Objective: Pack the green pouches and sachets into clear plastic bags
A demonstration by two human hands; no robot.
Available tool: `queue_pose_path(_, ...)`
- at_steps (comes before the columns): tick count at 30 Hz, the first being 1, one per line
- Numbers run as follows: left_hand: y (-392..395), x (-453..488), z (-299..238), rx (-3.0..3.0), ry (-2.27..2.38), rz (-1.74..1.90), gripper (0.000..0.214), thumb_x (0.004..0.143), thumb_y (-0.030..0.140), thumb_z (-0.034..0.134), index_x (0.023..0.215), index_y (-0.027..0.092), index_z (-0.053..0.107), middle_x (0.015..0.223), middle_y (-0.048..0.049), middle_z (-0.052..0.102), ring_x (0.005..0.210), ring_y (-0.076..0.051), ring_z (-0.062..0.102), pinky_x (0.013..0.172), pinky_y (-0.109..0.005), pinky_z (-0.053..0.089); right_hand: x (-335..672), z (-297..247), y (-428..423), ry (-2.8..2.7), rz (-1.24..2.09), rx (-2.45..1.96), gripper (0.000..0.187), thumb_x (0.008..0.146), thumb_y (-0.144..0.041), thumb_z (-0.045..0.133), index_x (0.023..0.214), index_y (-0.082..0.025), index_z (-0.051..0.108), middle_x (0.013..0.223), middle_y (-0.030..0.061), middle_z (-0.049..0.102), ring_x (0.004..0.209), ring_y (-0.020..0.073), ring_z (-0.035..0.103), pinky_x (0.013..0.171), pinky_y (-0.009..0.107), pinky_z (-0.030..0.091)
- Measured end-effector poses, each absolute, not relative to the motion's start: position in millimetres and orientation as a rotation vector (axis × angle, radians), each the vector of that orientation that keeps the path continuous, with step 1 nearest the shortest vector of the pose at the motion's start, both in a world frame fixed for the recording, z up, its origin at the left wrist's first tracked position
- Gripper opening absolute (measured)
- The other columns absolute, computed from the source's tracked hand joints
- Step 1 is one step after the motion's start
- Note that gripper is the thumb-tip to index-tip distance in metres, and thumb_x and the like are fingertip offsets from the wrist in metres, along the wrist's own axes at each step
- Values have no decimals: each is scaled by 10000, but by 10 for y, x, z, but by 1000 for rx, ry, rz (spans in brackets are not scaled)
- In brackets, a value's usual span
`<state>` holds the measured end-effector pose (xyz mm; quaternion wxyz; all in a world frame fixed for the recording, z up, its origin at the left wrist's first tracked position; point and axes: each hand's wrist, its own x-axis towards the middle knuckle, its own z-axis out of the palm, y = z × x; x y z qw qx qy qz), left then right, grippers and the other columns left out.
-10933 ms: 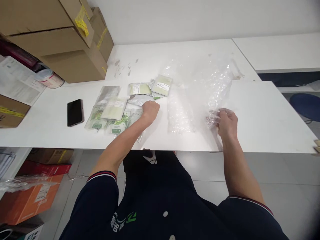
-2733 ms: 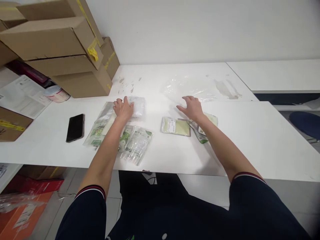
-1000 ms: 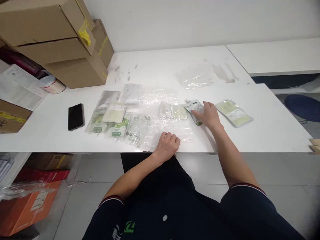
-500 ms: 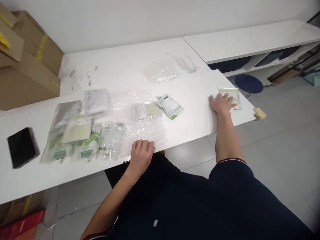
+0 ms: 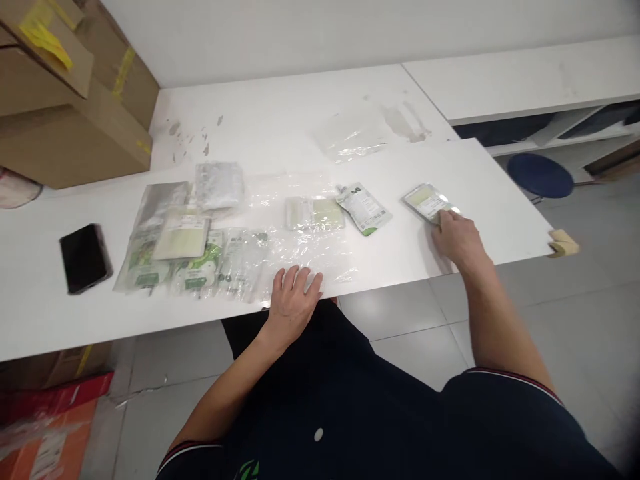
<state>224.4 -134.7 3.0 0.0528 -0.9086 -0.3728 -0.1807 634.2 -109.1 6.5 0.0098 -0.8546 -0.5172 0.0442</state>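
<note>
My right hand (image 5: 456, 237) grips the near right corner of a flat, pale-green packet (image 5: 425, 202) with a white label, over the right part of the table. At the front edge, my left hand (image 5: 293, 303) lies with fingers spread on the border of a large clear plastic bag (image 5: 273, 190). A similar pale-green packet (image 5: 327, 215) shows on or inside that bag; I cannot tell which. Between the two packets lies a white and green spouted pouch (image 5: 367, 209). Left of my left hand, several bagged green-and-white pouches (image 5: 200, 270) carry another pale-green packet (image 5: 181, 235).
A folded clear plastic bundle (image 5: 220, 185) and a black phone (image 5: 86, 259) lie on the left of the white table (image 5: 150, 320). Cardboard boxes (image 5: 100, 133) stand at back left. Another clear bag (image 5: 350, 137) lies toward the wall. A blue stool (image 5: 540, 175) stands beyond the right end.
My right hand has gone from lying spread over the packet near the table's right end to gripping it, and has brought it left toward the pouch. My left hand stays at the front edge.
</note>
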Motion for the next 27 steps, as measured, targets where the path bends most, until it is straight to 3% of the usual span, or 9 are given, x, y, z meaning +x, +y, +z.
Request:
queue_pose_path(3,-1392,2051,63,-2685,-1224,-516,360,915,242,606,1272,201,615,1252,-142,653,1232,-358,556,1036,-538,428,6392,258,-1071,-1538,155,-2831,451,927,-185,348,1277,-35,589,1124,311,656,1032,381,631,824,483,460)
queue_pose_path(6,-1411,1831,39,-2595,-1308,-523,359,910,227,606,1267,198,627,1244,-146,661,1250,-368,536,1029,-536,413,6130,448,-1127,-1435,-51,-2572,497,981,-257,259,1315,-85,584,1004,246,698,947,362,669,785,472,490)
queue_pose_path(8,-1401,1715,-22,-2533,-1340,-579,356,895,172,603,1245,222,642,1243,-138,665,1263,-364,526,1033,-541,393,5732,525,-1194,-1506,-80,-2255,518,999,-284,235,1391,-159,548,1039,179,716,920,318,689,783,442,532)
queue_pose_path(11,-1359,1614,-167,-2458,-1358,-720,352,877,90,577,1173,258,669,1210,-118,682,1241,-333,548,1009,-524,398,4963,480,-1249,-1768,-40,-1858,513,974,-232,331,1453,-149,494,1214,120,701,1029,271,694,876,423,583)
queue_pose_path(15,-1300,1564,-377,-2463,-1322,-908,248,899,85,534,1054,229,663,1055,-111,693,1097,-259,618,907,-432,482,4130,150,-1207,-2173,29,-1498,582,933,-73,333,1504,-142,419,1457,118,545,1334,270,528,1073,478,511)
queue_pose_path(21,-1249,1499,-493,-2326,-1194,-1163,193,872,104,550,1027,219,541,1060,-90,580,1026,-202,587,805,-335,532,3878,-247,-1185,-2539,138,-1279,650,930,-35,342,1572,-85,252,1524,182,445,1467,302,341,1176,568,367)
queue_pose_path(24,-1212,1463,-450,-2360,-1140,-1193,276,874,77,516,1105,225,548,1145,-103,569,1080,-208,564,815,-336,534,3964,-251,-1197,-2651,170,-1191,606,981,-126,350,1571,-62,225,1565,191,379,1504,293,256,1215,560,291)
queue_pose_path(27,-1170,1422,-376,-2465,-1092,-1081,297,901,74,513,1137,229,608,1178,-115,628,1095,-221,568,861,-371,533,4015,-218,-1221,-2684,179,-1126,737,991,-426,476,1574,-65,204,1604,213,288,1522,350,158,1203,578,292)
